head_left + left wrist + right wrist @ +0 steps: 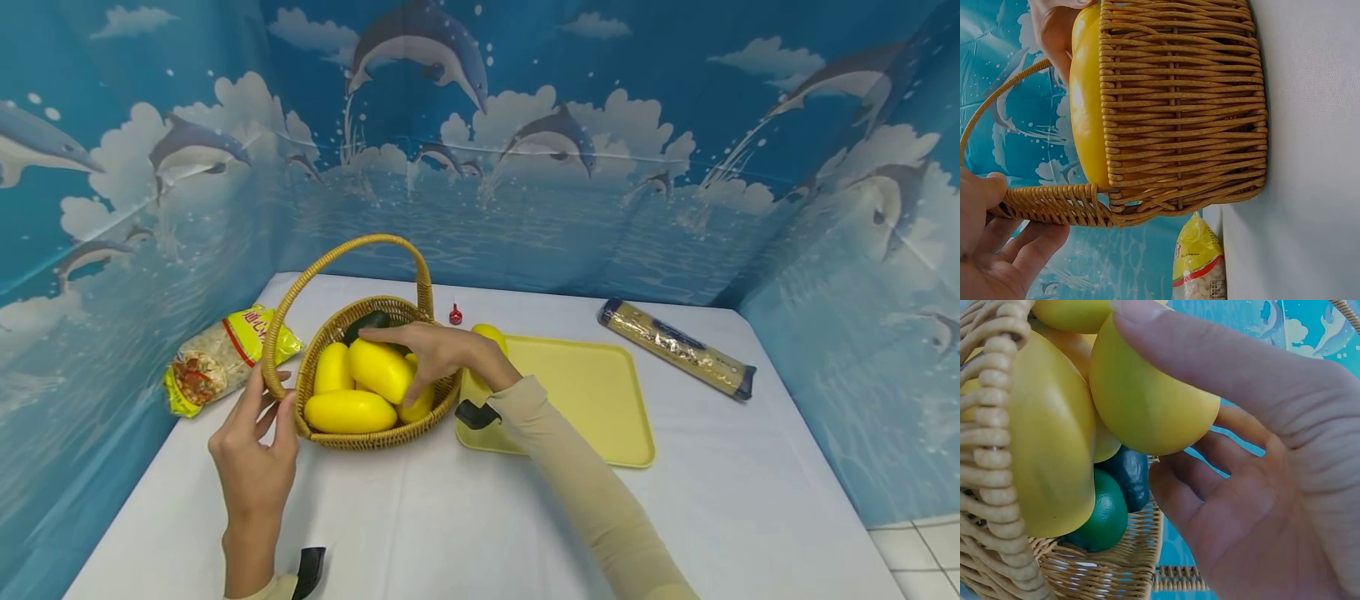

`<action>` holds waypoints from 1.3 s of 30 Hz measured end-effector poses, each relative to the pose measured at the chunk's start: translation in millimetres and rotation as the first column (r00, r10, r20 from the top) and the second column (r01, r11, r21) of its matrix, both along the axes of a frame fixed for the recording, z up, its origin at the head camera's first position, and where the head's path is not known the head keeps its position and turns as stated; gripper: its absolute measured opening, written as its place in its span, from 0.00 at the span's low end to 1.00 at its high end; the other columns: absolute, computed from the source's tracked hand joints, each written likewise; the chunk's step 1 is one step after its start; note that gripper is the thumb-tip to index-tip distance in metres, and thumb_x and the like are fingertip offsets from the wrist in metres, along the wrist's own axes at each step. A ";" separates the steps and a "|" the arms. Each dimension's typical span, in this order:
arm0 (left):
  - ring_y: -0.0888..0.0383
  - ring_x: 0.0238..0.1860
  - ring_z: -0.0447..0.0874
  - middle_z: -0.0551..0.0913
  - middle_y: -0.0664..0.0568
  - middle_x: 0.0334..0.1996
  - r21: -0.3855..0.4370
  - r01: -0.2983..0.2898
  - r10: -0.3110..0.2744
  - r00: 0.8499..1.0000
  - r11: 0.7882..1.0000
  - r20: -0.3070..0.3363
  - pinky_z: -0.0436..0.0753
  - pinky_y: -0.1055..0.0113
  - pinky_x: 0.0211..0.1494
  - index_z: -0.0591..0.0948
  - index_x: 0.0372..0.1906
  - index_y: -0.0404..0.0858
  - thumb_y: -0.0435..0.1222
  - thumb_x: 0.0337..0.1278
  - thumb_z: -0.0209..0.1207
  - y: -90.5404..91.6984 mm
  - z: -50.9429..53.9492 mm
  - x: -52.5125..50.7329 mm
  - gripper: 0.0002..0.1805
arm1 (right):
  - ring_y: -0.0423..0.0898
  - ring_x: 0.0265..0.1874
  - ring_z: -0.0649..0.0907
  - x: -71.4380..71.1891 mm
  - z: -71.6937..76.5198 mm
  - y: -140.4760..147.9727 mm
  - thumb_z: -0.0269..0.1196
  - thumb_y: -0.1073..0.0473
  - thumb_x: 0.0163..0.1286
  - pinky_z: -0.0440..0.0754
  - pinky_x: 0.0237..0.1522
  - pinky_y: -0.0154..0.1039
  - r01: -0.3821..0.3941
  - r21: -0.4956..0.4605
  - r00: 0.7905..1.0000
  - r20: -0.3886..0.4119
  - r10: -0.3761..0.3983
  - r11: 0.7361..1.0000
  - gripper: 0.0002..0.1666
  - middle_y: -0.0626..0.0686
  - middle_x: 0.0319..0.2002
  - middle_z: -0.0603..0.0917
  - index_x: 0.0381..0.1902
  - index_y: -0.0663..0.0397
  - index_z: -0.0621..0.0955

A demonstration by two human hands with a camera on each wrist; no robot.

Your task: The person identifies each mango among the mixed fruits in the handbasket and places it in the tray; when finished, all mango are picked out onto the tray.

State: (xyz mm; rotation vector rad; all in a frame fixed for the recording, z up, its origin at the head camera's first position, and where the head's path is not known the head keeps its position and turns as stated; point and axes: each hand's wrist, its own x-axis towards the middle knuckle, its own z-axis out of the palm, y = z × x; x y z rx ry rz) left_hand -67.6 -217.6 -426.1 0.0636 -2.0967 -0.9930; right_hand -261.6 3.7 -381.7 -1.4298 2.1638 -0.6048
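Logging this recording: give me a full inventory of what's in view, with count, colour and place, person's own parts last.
Basket: 1, tan wicker, on the table left of centre
Yellow fruit: at least 4 in the basket, 1 at the tray's far left corner
Dark green pieces: at least 2, in the basket
Tray: 1, pale yellow, right of the basket
Small object: 1, red, behind the tray
Bag: 1, clear, yellow and red, left of the basket
Long packet: 1, gold with dark ends, right of the tray
Tablecloth: 1, white, underneath
Dolphin backdrop: blue, back and sides
Floor tiles: whitish, lower right
Sleeves: 2, beige, on the arms
Left hand: 1, bare, pinching the basket handle
Right hand: 1, bare, around one basket fruit
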 end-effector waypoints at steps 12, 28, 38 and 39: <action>0.38 0.56 0.90 0.89 0.37 0.57 -0.005 -0.007 0.008 1.000 1.000 0.016 0.81 0.82 0.54 0.76 0.77 0.36 0.21 0.65 0.69 -2.0 -1.5 -1.5 0.36 | 0.51 0.81 0.66 -0.4 -1.5 1.4 0.86 0.51 0.58 0.70 0.81 0.44 0.022 -0.048 0.999 -0.034 -0.024 0.999 0.69 0.53 0.85 0.62 0.87 0.55 0.59; 0.39 0.56 0.91 0.89 0.37 0.56 0.002 -0.017 0.017 1.000 1.000 0.018 0.81 0.83 0.54 0.76 0.76 0.36 0.21 0.64 0.69 -2.3 -3.6 -1.9 0.36 | 0.50 0.82 0.66 6.3 1.0 30.3 0.85 0.49 0.59 0.67 0.83 0.43 0.091 -0.148 0.994 -0.048 -0.099 0.985 0.68 0.53 0.85 0.62 0.87 0.54 0.59; 0.38 0.55 0.90 0.89 0.37 0.57 0.002 -0.004 0.004 1.000 1.000 0.008 0.81 0.84 0.54 0.76 0.77 0.36 0.20 0.64 0.69 -2.4 -2.1 -1.9 0.37 | 0.51 0.80 0.70 18.3 11.9 60.9 0.86 0.51 0.57 0.70 0.81 0.49 0.137 -0.200 0.985 -0.073 -0.155 0.970 0.69 0.52 0.84 0.64 0.87 0.53 0.59; 0.37 0.56 0.90 0.89 0.37 0.57 0.001 -0.006 0.006 1.000 1.000 0.008 0.80 0.84 0.54 0.76 0.77 0.36 0.20 0.64 0.69 -2.3 -1.9 -1.8 0.37 | 0.52 0.80 0.69 19.3 13.1 65.0 0.86 0.51 0.57 0.69 0.82 0.50 0.144 -0.204 0.984 -0.074 -0.162 0.968 0.69 0.52 0.85 0.63 0.87 0.53 0.59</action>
